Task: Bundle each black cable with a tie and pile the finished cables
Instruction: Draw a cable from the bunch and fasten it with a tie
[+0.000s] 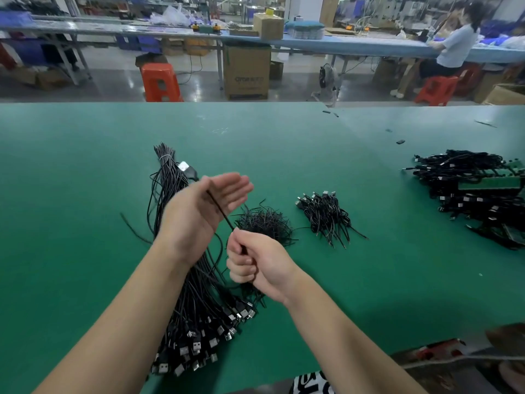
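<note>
A black cable (220, 211) runs taut across my left palm, its USB plug (187, 169) sticking out behind the hand. My left hand (199, 211) is raised with straight fingers and the cable lies against the palm. My right hand (252, 265) grips the cable's lower part in a fist. Below both hands lies a large bunch of unbundled black USB cables (196, 308), tied at its far end. A heap of short black ties (265, 223) sits just right of my hands. A small pile of bundled cables (326, 214) lies further right.
The green table (85, 166) spreads wide to the left and far side. A big heap of black cables with green boards (477, 191) sits at the right edge. Small black bits (400, 142) lie near the far edge. Beyond the table are red stools, boxes and a seated person.
</note>
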`<state>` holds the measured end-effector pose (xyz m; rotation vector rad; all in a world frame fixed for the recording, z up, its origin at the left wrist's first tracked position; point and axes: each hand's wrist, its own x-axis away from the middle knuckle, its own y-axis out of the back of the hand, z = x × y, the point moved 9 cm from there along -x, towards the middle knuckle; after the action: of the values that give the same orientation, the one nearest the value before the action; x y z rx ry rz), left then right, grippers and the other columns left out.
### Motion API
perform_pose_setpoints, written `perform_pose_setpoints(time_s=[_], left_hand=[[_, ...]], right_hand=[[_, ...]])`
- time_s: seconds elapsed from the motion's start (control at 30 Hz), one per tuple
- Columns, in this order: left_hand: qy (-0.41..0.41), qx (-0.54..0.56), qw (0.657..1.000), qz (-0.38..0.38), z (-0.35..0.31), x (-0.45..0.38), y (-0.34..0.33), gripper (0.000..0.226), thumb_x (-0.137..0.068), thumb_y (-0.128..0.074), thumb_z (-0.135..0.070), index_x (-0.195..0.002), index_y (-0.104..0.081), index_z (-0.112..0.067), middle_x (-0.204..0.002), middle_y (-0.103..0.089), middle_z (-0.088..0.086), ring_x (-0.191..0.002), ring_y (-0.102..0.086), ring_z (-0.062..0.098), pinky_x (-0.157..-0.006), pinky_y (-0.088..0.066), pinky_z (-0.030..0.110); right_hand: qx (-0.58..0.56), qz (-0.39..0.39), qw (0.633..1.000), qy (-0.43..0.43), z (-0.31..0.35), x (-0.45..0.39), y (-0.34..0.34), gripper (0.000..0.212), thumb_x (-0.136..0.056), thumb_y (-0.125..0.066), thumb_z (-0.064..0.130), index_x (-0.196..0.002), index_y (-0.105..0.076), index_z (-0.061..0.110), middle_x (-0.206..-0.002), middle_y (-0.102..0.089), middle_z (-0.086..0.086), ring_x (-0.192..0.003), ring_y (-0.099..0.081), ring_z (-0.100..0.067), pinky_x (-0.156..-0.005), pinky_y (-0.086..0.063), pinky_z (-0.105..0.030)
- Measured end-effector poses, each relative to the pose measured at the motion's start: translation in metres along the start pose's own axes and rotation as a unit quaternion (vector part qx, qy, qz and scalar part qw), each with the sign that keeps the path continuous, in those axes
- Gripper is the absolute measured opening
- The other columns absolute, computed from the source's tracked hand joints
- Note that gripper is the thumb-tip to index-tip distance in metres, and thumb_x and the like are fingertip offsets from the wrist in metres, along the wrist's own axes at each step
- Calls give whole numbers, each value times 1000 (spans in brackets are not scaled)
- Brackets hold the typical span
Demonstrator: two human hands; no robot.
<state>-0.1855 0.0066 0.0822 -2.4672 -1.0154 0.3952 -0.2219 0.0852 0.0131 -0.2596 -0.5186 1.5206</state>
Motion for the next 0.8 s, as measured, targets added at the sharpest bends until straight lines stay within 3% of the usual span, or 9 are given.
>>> perform_pose_setpoints(time_s=[0.07,0.17,0.23,0.3,0.4,0.5,0.6,0.7,0.8], left_hand=[[44,138,989,0,-3,-1,1,49,-101,-36,-26,-88,-79,-7,-86,-76,9,-81,-74,21,-61,-58,24],[138,126,975,120,1,12,-18,30,-89,-53,-28,-77,-74,-10,-58,-62,2,-37,-46,10,-29,-31,14],[190,41,963,188,11,23,-22,31,-90,-54,-26,-78,-73,-6,-60,-66,12,-32,-46,13,-29,-25,15],[232,-76,942,230,20,34,-16,39,-93,-49,-27,-86,-73,2,-75,-71,27,-38,-59,20,-32,-35,16],[310,-234,875,288,38,52,-3,48,-100,-42,-27,-97,-68,13,-95,-69,36,-55,-70,29,-39,-49,23],[366,-379,818,230,59,58,22,49,-108,-37,-27,-99,-68,10,-95,-73,27,-73,-73,36,-59,-60,32],[289,-497,806,143,56,42,33,43,-108,-41,-28,-90,-68,-2,-77,-74,3,-73,-71,20,-68,-58,27],[164,-455,873,60,46,27,29,33,-107,-42,-27,-105,-72,-15,-89,-76,-8,-83,-71,7,-76,-54,16],[77,-212,969,-95,46,20,33,36,-110,-34,-23,-123,-61,-3,-111,-74,10,-101,-73,20,-86,-59,28]], right_hand=[[-79,43,995,-34,-12,0,-9,37,-103,-42,31,-68,-45,20,-55,-24,6,-47,-16,-11,-47,-15,-24],[-183,101,975,-74,-21,1,-19,36,-99,-42,27,-64,-45,20,-51,-26,8,-44,-16,-10,-45,-17,-22],[-198,113,970,-83,-21,3,-19,31,-93,-47,26,-62,-46,20,-49,-26,9,-43,-16,-10,-43,-18,-21],[-161,85,980,-79,-23,2,-10,27,-88,-52,27,-61,-46,21,-48,-29,9,-43,-14,-11,-41,-20,-19],[-143,40,985,-90,-28,1,8,32,-92,-49,29,-61,-46,22,-48,-30,10,-37,-20,-7,-36,-24,-17],[-146,38,985,-89,-28,1,14,31,-95,-50,29,-64,-48,22,-50,-28,11,-37,-23,-5,-37,-25,-18],[-135,24,988,-70,-27,0,15,34,-100,-45,27,-67,-51,21,-53,-26,8,-40,-22,-6,-40,-24,-19],[-148,8,988,-53,-28,0,13,35,-101,-44,29,-68,-51,20,-53,-25,7,-41,-22,-7,-40,-24,-20],[-137,15,989,-52,-32,0,6,38,-104,-42,31,-68,-50,21,-53,-26,7,-42,-21,-7,-42,-21,-20]])
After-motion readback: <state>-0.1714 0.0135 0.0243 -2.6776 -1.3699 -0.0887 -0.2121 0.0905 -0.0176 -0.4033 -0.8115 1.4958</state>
